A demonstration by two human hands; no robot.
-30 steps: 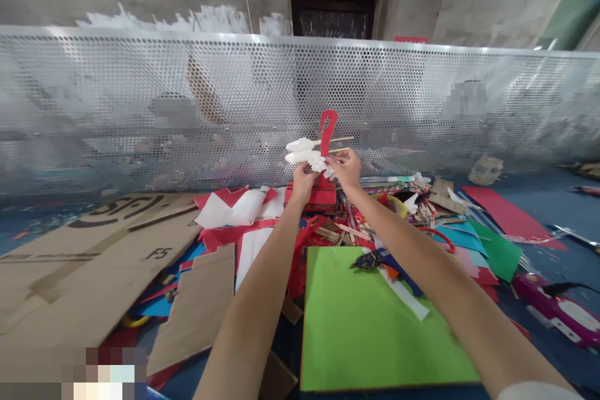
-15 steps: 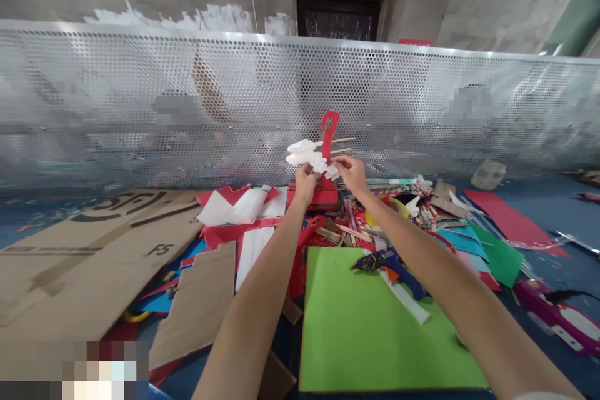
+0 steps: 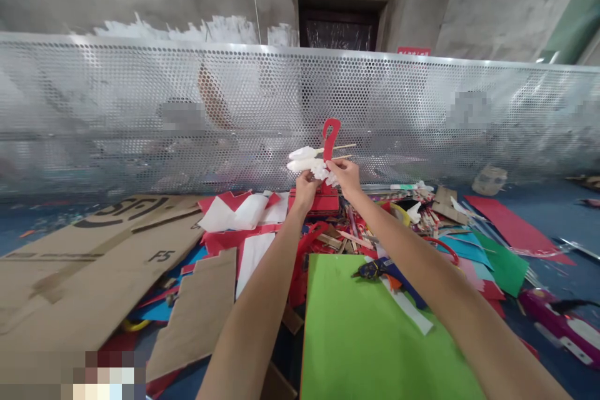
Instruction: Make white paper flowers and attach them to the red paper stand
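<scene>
In front of me a red hooked strip stands upright on a red box-like base. Crumpled white paper sits round the strip at its middle. Two thin sticks with white padded ends lie across it, pointing left. My left hand is closed, its fingertips pinching the crumpled paper from the left. From the right, my right hand pinches the paper close against the red strip; its fingertips partly cover the spot.
A blue glue gun lies on a green board. Cardboard sheets and red and white paper scraps spread to the left. A perforated metal barrier runs behind. At right are a purple device and a clear jar.
My right hand has shifted slightly left, bringing its fingertips closer to the red strip. My left hand keeps its pinch. The view has tilted up a little.
</scene>
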